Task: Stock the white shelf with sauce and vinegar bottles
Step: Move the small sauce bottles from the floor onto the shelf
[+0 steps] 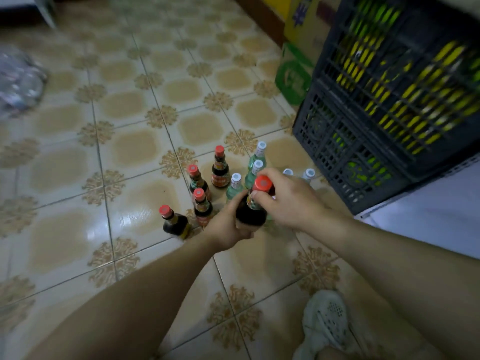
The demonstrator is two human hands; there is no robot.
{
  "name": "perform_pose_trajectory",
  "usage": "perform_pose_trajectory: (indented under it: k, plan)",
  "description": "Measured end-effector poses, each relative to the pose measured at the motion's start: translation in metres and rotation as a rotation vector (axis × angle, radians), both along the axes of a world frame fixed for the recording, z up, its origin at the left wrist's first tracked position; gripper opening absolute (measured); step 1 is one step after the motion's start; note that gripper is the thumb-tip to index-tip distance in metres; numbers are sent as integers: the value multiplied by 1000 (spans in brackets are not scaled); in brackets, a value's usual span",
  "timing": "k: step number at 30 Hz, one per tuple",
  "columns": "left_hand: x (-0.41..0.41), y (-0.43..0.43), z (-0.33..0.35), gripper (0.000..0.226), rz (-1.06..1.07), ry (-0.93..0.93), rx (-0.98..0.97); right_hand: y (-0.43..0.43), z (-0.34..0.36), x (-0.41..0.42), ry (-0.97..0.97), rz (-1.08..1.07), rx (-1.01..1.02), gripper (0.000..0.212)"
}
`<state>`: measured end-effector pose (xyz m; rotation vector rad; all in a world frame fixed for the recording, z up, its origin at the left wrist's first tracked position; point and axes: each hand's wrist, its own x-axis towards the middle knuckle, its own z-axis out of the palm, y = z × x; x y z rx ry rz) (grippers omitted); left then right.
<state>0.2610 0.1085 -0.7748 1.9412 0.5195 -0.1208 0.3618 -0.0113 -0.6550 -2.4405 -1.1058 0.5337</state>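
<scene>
Position: dark sauce bottle among standing bottles on the floor, possibly lifted | Grip: your left hand wraps its belly; your right hand pinches the neck under the red cap | Axis: long axis near upright, cap uppermost | Risk: your wrists may topple the green vinegar bottles just behind.

left: open tiled floor | centre: standing bottles crowded together | right: stacked crates block
</scene>
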Motion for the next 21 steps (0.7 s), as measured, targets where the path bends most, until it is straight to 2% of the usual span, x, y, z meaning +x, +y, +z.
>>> perform_pose_trajectory:
  k: [4, 12, 15, 18, 21]
  plan:
    - [-27, -23, 110, 80, 15, -194, -39, -25, 91, -33, -98, -48, 201, 34]
    - [-77, -82, 299, 80, 43, -495, -31, -80, 263, -90, -185, -194, 788, 42]
    - [-93, -115, 355, 78, 15, -645, -56, -107, 318, -110, -207, -170, 850, 46]
    - [-104, -147, 396, 75, -11, -751, -106, -132, 360, -126, -225, -160, 810, 38]
    - [-117, -177, 423, 90, -112, -770, -98, -162, 394, -139, -276, -196, 880, 32]
